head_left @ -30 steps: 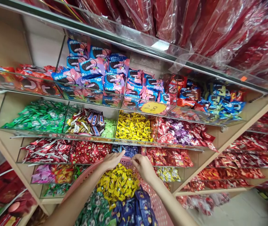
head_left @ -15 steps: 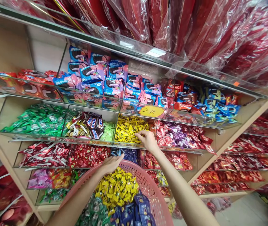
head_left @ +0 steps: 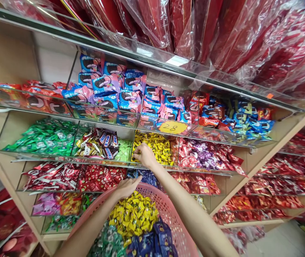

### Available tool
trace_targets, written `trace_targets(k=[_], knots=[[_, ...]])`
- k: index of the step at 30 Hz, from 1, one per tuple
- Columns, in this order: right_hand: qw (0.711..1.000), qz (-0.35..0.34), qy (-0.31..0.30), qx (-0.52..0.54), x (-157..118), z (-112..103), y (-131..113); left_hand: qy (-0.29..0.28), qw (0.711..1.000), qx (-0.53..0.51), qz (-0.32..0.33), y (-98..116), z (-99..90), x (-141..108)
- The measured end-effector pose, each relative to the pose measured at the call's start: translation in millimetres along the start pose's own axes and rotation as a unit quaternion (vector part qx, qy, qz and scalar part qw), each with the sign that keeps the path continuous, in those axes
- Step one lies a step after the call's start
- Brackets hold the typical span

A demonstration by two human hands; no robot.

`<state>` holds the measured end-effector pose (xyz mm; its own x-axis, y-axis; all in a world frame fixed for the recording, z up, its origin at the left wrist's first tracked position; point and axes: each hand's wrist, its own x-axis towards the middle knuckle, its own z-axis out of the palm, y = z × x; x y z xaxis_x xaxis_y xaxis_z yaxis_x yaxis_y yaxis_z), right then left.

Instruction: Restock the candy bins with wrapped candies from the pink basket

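Note:
My left hand (head_left: 127, 187) lies over the far rim of a pink perforated plastic basket (head_left: 177, 217), seemingly gripping it, its fingers partly hidden. Inside the basket sit yellow wrapped candies (head_left: 133, 216), dark green wrapped candies (head_left: 106, 241) and dark blue packets (head_left: 164, 235). My right hand (head_left: 145, 156) is at the left side of the shelf compartment of yellow wrapped candies (head_left: 163, 148). Its fingers are curled together, and whatever they may hold is hidden.
A glass shelf edge (head_left: 101, 160) runs before the candy compartments. Left of the yellow ones are Snickers bars (head_left: 108, 141) and green candies (head_left: 47, 137). Blue and pink cookie packs (head_left: 105, 84) fill the shelf above, beside a yellow tag (head_left: 172, 127) reading 28. Plastic-wrapped red items (head_left: 184, 28) hang overhead.
My right hand has moved left across the yellow candies, from the compartment's right part to its left side. My left hand and the basket stay nearly in place.

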<state>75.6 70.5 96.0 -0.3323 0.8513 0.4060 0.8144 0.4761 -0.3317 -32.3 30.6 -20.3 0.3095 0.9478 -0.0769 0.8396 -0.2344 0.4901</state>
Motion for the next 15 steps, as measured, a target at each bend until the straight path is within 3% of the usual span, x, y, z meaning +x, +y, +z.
trace_targets(k=[11,15], knots=[[0.998,0.017,-0.004,-0.057,6.3,8.6,-4.2,-0.004,0.998,0.049,0.040,-5.7,3.4,2.8],[0.998,0.022,-0.008,-0.062,7.9,8.6,-6.8,-0.008,0.998,0.054,0.027,-5.7,4.2,2.9]])
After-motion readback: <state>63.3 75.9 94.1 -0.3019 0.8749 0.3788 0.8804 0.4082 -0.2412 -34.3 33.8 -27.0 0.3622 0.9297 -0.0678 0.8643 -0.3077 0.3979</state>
